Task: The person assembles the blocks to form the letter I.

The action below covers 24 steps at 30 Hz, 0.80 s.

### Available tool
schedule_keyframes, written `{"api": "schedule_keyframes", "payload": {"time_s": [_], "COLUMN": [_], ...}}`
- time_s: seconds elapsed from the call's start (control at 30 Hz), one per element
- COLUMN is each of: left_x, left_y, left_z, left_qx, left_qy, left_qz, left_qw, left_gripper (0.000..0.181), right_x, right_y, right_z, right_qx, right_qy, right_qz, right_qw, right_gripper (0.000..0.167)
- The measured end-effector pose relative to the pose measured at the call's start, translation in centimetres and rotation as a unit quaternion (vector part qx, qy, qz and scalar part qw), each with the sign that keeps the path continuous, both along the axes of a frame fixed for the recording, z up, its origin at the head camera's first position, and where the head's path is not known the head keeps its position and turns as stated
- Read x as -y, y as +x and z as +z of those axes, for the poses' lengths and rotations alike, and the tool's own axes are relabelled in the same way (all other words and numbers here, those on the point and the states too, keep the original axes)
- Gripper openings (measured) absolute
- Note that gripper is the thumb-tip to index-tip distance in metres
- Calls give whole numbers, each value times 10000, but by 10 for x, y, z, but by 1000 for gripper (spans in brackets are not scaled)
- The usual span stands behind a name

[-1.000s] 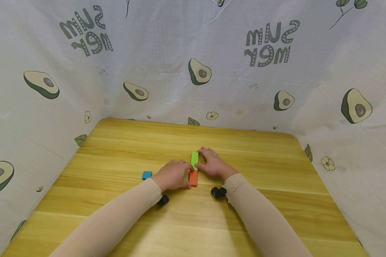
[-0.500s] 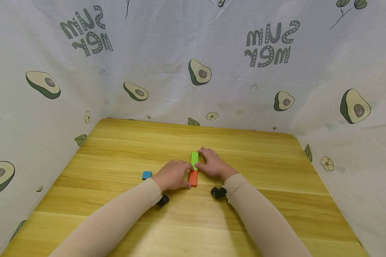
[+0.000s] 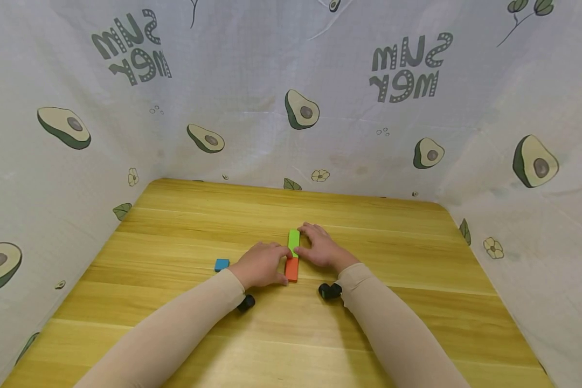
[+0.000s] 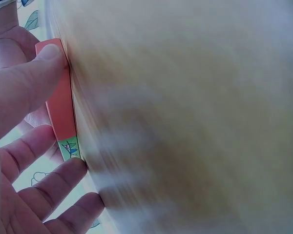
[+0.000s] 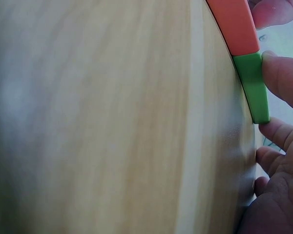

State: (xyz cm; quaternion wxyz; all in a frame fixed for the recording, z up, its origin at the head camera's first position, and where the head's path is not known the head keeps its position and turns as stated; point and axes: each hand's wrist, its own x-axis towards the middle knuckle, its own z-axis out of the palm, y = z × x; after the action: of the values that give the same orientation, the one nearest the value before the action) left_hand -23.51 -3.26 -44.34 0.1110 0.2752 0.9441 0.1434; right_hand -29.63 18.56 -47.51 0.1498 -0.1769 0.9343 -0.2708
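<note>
An orange-red block (image 3: 292, 269) and a bright green block (image 3: 293, 242) lie end to end in a line on the wooden table. My left hand (image 3: 262, 264) grips the orange-red block from the left, its thumb at the near end and a finger by the join. From the right, my right hand (image 3: 321, 247) holds the green block, thumb at its side near the join and index finger at the far end. The right wrist view shows the orange-red block (image 5: 237, 27) meeting the green block (image 5: 254, 87). In the left wrist view a drawing marks the green block (image 4: 70, 147).
A small blue block (image 3: 221, 264) lies left of my left hand. Black wrist devices (image 3: 246, 303) hang below both sleeves. White cloth (image 3: 252, 64) printed with avocados stands behind and beside the wooden table (image 3: 291, 345).
</note>
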Motion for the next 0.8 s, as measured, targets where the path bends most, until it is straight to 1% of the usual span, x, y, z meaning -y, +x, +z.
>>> {"api": "schedule_keyframes", "payload": {"time_s": [0.8], "left_x": [2], "left_y": [1], "left_z": [-2], "left_qx": [49], "left_qy": [39], "left_qz": [-19], "left_qw": [10000], "left_gripper": [59], "right_x": [2], "right_y": [2], "right_z": [-3], "right_qx": [-67], "right_qy": [65], "right_qz": [-2], "right_qw": [10000], "right_gripper": [68]}}
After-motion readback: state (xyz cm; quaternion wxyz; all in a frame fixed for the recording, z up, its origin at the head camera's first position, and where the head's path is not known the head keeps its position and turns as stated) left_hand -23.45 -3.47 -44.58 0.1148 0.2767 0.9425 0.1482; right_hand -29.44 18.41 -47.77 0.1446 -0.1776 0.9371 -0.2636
